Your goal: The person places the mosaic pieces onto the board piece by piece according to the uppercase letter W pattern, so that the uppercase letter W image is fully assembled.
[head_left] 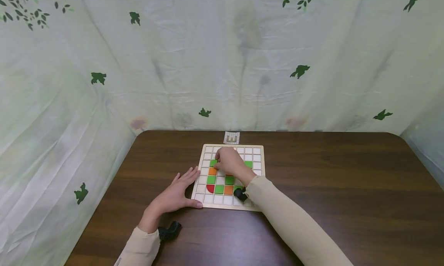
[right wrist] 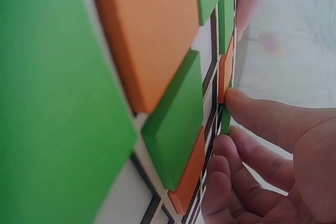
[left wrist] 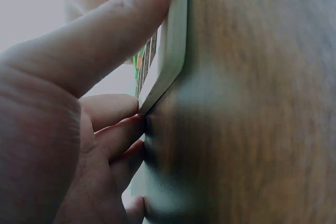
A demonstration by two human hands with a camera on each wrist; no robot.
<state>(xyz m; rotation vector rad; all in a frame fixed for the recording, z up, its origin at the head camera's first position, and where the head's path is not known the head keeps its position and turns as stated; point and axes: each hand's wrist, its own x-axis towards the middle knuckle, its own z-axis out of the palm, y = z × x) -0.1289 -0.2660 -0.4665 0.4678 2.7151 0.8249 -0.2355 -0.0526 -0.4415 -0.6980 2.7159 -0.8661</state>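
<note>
A white gridded board [head_left: 217, 199] with a pale wooden rim lies on the table, bearing green, orange and red tiles. Over its upper left part, my right hand [head_left: 229, 160] pinches a small green square tile [right wrist: 226, 120] between thumb and index finger, down at the grid. An orange tile [head_left: 212, 171] sits just below that spot. Along the board's left edge rests my left hand [head_left: 175, 194], fingers extended, its thumb at the near left corner. A red rounded tile [head_left: 210, 188] and a green tile [head_left: 219, 189] lie in the lower row. My right forearm hides part of the board.
Behind the board lies a small patterned card [head_left: 231, 137]. The dark wooden table [head_left: 333, 181] extends to both sides. A pale curtain [head_left: 208, 58] with green leaf and bird prints hangs behind it. Each wrist carries a black camera.
</note>
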